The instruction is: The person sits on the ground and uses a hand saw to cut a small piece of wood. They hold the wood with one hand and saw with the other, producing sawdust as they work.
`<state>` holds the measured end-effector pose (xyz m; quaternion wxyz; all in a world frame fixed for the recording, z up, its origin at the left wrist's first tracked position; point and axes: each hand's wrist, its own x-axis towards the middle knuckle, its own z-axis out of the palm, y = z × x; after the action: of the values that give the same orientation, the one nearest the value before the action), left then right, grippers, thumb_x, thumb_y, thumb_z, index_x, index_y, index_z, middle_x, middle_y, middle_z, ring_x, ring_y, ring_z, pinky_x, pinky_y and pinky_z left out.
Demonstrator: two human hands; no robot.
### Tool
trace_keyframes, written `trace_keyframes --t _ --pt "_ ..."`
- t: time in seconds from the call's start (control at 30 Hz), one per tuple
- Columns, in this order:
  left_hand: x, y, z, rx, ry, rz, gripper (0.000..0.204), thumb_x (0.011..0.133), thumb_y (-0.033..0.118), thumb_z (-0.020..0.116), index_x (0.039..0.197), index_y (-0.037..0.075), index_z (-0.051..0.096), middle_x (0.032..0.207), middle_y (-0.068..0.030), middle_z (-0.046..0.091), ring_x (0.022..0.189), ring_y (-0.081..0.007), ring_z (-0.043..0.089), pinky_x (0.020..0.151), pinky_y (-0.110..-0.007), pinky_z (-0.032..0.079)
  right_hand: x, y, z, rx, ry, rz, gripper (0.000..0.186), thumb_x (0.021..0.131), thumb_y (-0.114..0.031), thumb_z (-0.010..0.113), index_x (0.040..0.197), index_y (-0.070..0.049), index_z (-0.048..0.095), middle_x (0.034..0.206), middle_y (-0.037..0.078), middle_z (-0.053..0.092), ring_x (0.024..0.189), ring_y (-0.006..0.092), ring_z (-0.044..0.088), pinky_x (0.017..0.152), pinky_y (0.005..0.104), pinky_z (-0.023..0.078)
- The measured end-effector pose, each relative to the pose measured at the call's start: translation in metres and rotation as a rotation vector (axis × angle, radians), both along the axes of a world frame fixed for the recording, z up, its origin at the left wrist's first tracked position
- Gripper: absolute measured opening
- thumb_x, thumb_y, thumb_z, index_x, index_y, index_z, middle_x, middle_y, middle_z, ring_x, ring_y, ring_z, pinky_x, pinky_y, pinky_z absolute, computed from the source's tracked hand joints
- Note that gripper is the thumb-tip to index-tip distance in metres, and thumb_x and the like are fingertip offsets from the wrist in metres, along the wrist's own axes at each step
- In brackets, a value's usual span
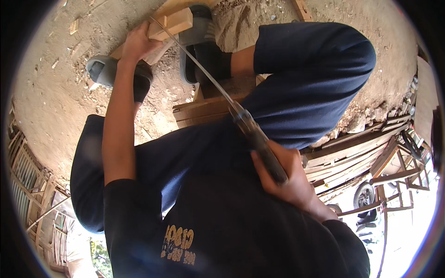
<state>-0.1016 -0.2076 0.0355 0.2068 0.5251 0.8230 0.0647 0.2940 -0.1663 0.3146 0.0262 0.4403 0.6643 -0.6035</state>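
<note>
My right hand [292, 178] is wrapped round the dark handle of a handsaw [211, 78]. The blade, seen nearly edge-on, runs up and left, and its far end crosses a pale wooden block [178, 23]. Whether the teeth are in the wood cannot be made out. My left hand [137, 42] grips the block at its left end, close to the blade tip. Beneath the block lies another piece of wood [156, 54], partly hidden by the hand and the block.
My feet, in a grey sandal [104, 72] and a dark sandal [199, 28], flank the wood on the dirt floor [51, 102]. A low plank [204, 111] lies between my legs. Stacked boards [352, 153], stones [357, 123] and a wheel [364, 194] stand at the right.
</note>
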Motion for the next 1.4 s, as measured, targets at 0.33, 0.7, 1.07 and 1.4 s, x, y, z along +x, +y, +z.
trace_keyframes --t 0.33,0.7,1.07,1.4 --pt "-0.004 0.004 -0.003 0.005 0.014 0.020 0.072 0.066 0.033 0.079 0.128 0.007 0.055 0.113 -0.0225 0.066 0.107 -0.0376 0.063 0.094 -0.046 0.051 0.000 0.012 0.015 -0.071 -0.118 0.055 0.017 0.089 -0.003 0.063 0.105 0.004 0.062 0.068 0.017 0.063 0.058 0.0228 0.065 0.054 0.0325 0.047" --pt "-0.015 -0.002 -0.011 -0.037 -0.171 0.030 0.076 0.066 0.023 0.075 0.137 0.012 0.051 0.121 -0.0208 0.064 0.113 -0.0376 0.059 0.097 -0.044 0.048 0.006 0.005 0.036 -0.026 -0.188 0.070 0.010 0.092 -0.006 0.064 0.088 0.002 0.061 0.061 0.008 0.056 0.054 0.0102 0.048 0.050 0.0306 0.040" --pt "-0.005 0.013 0.013 -0.159 -0.091 0.058 0.079 0.064 0.034 0.082 0.134 0.009 0.053 0.121 -0.0235 0.063 0.115 -0.0386 0.059 0.097 -0.047 0.047 0.009 0.020 0.038 0.022 -0.199 0.086 0.013 0.092 -0.010 0.064 0.090 0.003 0.062 0.062 0.008 0.056 0.056 0.0099 0.047 0.053 0.0305 0.040" --pt "-0.012 0.012 0.001 -0.185 -0.008 0.056 0.080 0.068 0.034 0.080 0.137 0.007 0.049 0.128 -0.0214 0.060 0.120 -0.0376 0.056 0.102 -0.046 0.044 0.001 0.005 0.030 0.020 -0.217 0.158 0.018 0.094 -0.008 0.060 0.105 0.005 0.064 0.070 0.003 0.059 0.066 0.0046 0.050 0.059 0.0226 0.041"
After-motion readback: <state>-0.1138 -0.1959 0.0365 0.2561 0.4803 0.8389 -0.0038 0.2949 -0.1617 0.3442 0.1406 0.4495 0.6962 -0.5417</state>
